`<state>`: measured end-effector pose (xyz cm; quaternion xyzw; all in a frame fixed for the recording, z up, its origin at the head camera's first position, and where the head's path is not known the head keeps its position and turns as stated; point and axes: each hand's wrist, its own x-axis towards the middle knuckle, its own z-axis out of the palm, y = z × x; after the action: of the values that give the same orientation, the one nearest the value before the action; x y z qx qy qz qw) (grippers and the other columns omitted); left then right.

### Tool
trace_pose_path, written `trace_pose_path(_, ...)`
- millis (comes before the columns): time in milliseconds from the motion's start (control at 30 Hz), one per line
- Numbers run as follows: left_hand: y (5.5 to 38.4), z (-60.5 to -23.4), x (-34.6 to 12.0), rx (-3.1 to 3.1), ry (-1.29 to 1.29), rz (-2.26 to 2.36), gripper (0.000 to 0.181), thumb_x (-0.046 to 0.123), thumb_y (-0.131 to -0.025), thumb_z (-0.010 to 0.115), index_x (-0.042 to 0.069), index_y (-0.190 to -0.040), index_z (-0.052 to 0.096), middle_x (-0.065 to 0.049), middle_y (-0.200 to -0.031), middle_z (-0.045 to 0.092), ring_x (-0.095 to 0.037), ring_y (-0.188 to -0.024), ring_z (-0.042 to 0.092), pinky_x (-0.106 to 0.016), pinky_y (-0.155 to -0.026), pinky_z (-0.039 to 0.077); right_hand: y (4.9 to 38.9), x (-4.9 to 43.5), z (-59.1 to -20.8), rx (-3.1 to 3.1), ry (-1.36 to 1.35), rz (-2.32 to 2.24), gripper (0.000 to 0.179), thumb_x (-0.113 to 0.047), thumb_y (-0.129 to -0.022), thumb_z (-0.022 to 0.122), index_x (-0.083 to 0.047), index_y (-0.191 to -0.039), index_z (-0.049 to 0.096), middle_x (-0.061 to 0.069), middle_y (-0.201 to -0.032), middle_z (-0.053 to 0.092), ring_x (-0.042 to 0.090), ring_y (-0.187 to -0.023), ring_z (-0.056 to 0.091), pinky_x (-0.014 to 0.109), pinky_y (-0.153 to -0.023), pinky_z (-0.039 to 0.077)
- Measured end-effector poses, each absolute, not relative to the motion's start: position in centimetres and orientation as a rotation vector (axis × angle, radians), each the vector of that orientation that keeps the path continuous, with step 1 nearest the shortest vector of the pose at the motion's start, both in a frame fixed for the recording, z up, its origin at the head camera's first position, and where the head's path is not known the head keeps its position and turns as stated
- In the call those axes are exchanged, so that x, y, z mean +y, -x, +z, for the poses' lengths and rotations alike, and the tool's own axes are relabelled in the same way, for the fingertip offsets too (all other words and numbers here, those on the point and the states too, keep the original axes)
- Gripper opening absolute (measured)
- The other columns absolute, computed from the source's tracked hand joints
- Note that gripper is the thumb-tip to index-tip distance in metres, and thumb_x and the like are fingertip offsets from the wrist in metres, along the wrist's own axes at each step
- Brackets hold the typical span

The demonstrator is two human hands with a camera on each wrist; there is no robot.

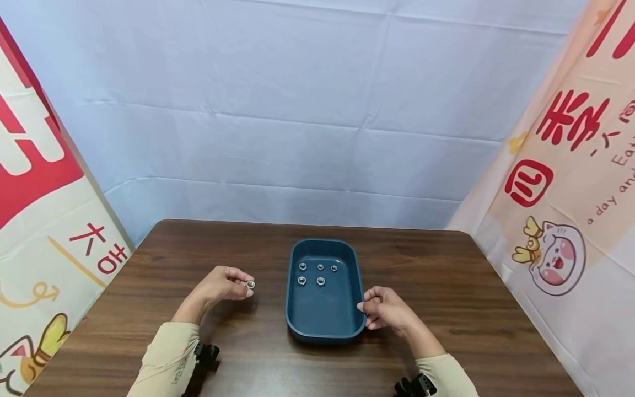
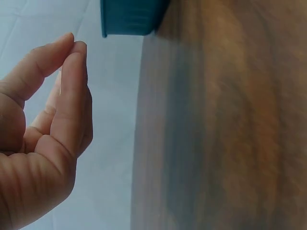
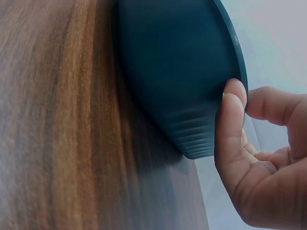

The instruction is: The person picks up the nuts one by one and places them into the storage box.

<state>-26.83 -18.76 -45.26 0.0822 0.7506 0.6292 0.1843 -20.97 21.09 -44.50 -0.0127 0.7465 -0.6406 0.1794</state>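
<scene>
Left of the tray, my left hand (image 1: 221, 288) pinches a metal hex nut (image 1: 250, 285) between thumb and fingers, above the table. In the left wrist view the fingertips of the left hand (image 2: 53, 110) meet, and the nut is hidden there. A dark blue tray (image 1: 324, 325) stands on the table, with several metal nuts (image 1: 321, 281) lying in its far half. My right hand (image 1: 388, 311) grips the tray's right wall near the front corner. Its thumb and fingers straddle the rim (image 3: 235, 43) in the right wrist view.
The brown wooden table (image 1: 238, 353) extends to both sides of the tray. A pale cloth (image 1: 297, 138) hangs behind it, and printed cloths (image 1: 550, 182) hang at left and right. Each wrist carries a black camera mount (image 1: 205, 353).
</scene>
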Motion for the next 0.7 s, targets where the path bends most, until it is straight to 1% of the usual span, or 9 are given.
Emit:
trace_pose_path(167,27.0,-44.6,-18.0,2.139,-0.173,1.772,0.025,-0.004,-0.075,0.071,-0.009,-0.098,0.062,-0.013,-0.083,0.063,-0.023,-0.078,0.065,-0.042,-0.074,0.054,21.0,21.2,-44.5,2.104,0.047,-1.814,0.026,-0.007,-0.083,0.065,0.005,-0.096,0.047,0.008,-0.065,0.055,0.015,-0.050,0.057,0.029,-0.050,0.054)
trace_pose_path(300,27.2,-44.0,-17.3,2.161,-0.123,1.774,0.025,-0.004,-0.075,0.072,-0.008,-0.097,0.063,-0.014,-0.085,0.063,-0.024,-0.079,0.065,-0.040,-0.074,0.054,21.0,21.3,-44.4,2.109,0.064,-1.811,0.026,-0.007,-0.083,0.065,0.006,-0.096,0.047,0.009,-0.064,0.056,0.015,-0.050,0.057,0.030,-0.050,0.054)
trace_pose_path(467,27.5,-43.2,-16.1,2.172,-0.125,1.789,0.024,-0.004,-0.074,0.073,-0.008,-0.096,0.062,-0.016,-0.085,0.061,-0.025,-0.077,0.065,-0.039,-0.073,0.055,21.0,21.4,-44.3,2.107,0.058,-1.815,0.026,-0.008,-0.083,0.065,0.006,-0.096,0.046,0.008,-0.064,0.055,0.014,-0.050,0.057,0.029,-0.051,0.054)
trace_pose_path(633,27.7,-42.7,-14.8,2.178,-0.076,1.793,0.023,-0.005,-0.073,0.074,-0.006,-0.093,0.063,-0.016,-0.083,0.061,-0.025,-0.076,0.065,-0.043,-0.076,0.054,21.0,21.4,-44.4,2.075,0.064,-1.821,0.025,-0.008,-0.084,0.064,0.005,-0.096,0.046,0.008,-0.065,0.055,0.014,-0.050,0.057,0.029,-0.051,0.054)
trace_pose_path(700,27.8,-42.5,-14.2,2.187,-0.070,1.798,0.022,-0.004,-0.073,0.074,-0.005,-0.092,0.063,-0.016,-0.083,0.061,-0.028,-0.077,0.065,-0.045,-0.077,0.053,21.0,21.3,-44.3,2.068,0.059,-1.826,0.025,-0.008,-0.084,0.064,0.005,-0.096,0.046,0.008,-0.065,0.055,0.014,-0.050,0.057,0.029,-0.051,0.054)
